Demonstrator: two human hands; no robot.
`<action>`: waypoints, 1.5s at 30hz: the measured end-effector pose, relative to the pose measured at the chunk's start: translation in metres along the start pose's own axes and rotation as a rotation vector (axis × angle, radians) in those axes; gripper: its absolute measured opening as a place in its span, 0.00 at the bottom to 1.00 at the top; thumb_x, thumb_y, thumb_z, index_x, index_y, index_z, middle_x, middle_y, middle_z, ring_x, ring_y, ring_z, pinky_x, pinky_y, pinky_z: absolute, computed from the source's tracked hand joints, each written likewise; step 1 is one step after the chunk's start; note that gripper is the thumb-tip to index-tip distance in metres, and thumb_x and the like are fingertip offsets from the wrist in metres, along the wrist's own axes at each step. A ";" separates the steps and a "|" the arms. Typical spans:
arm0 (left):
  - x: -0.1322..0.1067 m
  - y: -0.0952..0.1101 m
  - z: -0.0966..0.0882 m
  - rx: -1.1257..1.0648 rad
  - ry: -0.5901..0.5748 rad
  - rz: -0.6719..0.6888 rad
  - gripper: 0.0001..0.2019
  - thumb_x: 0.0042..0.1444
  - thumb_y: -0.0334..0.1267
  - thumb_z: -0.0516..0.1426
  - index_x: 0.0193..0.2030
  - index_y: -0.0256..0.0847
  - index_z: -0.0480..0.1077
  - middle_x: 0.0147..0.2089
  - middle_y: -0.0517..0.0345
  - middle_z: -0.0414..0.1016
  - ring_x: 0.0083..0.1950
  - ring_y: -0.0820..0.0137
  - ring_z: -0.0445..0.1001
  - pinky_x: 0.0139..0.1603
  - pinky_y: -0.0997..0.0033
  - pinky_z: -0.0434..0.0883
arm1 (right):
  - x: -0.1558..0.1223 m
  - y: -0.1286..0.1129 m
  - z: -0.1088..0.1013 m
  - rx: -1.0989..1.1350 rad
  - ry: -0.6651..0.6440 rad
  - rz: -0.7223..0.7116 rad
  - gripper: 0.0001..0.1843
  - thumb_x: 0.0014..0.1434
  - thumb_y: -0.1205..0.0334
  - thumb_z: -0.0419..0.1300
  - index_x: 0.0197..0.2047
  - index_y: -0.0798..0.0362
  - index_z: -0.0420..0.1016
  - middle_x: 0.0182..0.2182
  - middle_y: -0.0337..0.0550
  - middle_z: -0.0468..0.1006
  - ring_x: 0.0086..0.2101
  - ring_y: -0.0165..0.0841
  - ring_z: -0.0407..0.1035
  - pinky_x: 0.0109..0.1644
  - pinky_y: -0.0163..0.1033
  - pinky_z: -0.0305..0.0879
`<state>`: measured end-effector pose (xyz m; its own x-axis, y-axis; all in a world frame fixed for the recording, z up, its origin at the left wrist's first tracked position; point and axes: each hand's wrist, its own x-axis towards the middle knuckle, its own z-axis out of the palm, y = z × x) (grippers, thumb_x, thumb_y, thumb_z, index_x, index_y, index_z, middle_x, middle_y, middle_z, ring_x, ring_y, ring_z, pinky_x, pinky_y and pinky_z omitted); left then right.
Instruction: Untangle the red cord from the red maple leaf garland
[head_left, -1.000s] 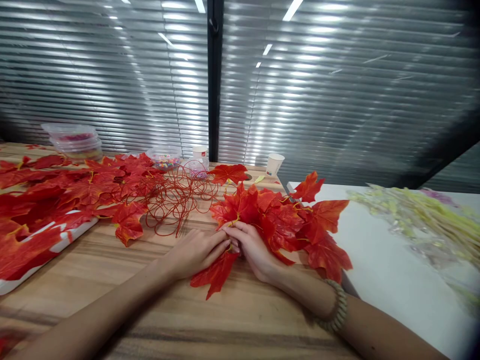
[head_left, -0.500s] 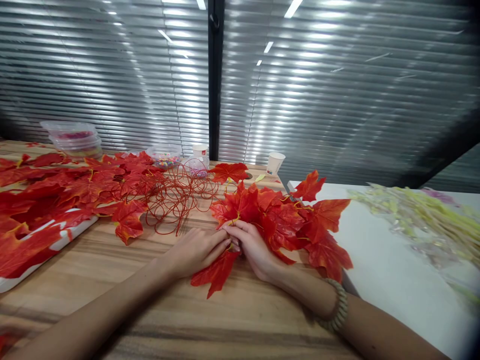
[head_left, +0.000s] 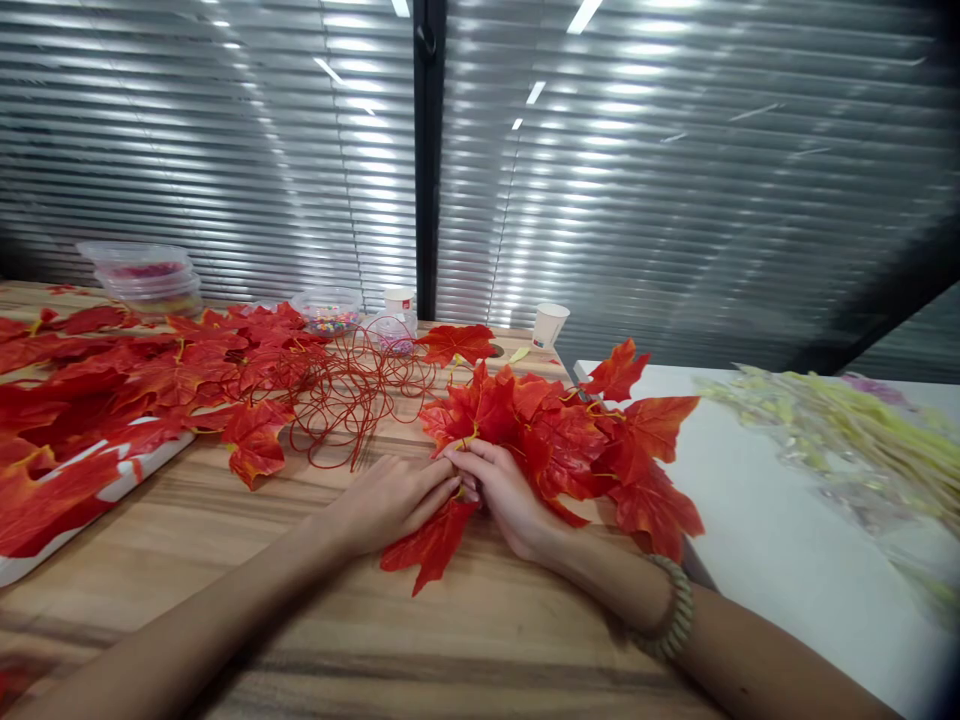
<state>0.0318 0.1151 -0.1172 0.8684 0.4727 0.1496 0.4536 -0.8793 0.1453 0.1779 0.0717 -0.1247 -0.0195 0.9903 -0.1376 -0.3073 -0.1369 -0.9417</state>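
Note:
My left hand and my right hand meet above the tabletop, fingertips pressed together around a yellow stem. Below the fingers hangs one red artificial maple leaf, its stem end between them. Just beyond my right hand spreads a bunch of red-orange artificial maple leaves with yellow stems, lying partly over the table edge. Both hands are closed in a pinch. The exact point where the stems meet is covered by my fingers.
A tangle of red cord lies left of centre, beside a pile of red leaves on a white tray. Tubs of beads, a paper cup and stacked plastic containers stand behind. Yellow bagged material covers a white table.
Hardly anything differs. The whole view has shifted slightly, and both hands keep the same pinch on the leaf stem.

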 end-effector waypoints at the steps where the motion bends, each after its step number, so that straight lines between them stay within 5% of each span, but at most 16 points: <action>1: 0.000 0.000 0.000 -0.005 0.007 0.002 0.12 0.62 0.38 0.43 0.43 0.39 0.65 0.34 0.55 0.74 0.33 0.69 0.73 0.33 0.73 0.65 | 0.000 0.000 0.000 0.004 -0.001 0.000 0.10 0.46 0.58 0.59 0.24 0.55 0.64 0.15 0.31 0.56 0.17 0.22 0.49 0.21 0.33 0.40; 45: 0.001 0.002 -0.004 0.045 -0.029 -0.012 0.12 0.62 0.38 0.43 0.42 0.39 0.65 0.34 0.54 0.75 0.33 0.68 0.73 0.32 0.72 0.65 | -0.001 -0.001 0.000 -0.017 0.002 0.002 0.11 0.47 0.58 0.59 0.23 0.55 0.63 0.16 0.31 0.56 0.18 0.22 0.49 0.22 0.32 0.42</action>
<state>0.0326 0.1138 -0.1132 0.8679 0.4820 0.1200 0.4719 -0.8756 0.1031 0.1781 0.0711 -0.1239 -0.0178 0.9900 -0.1399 -0.2914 -0.1390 -0.9465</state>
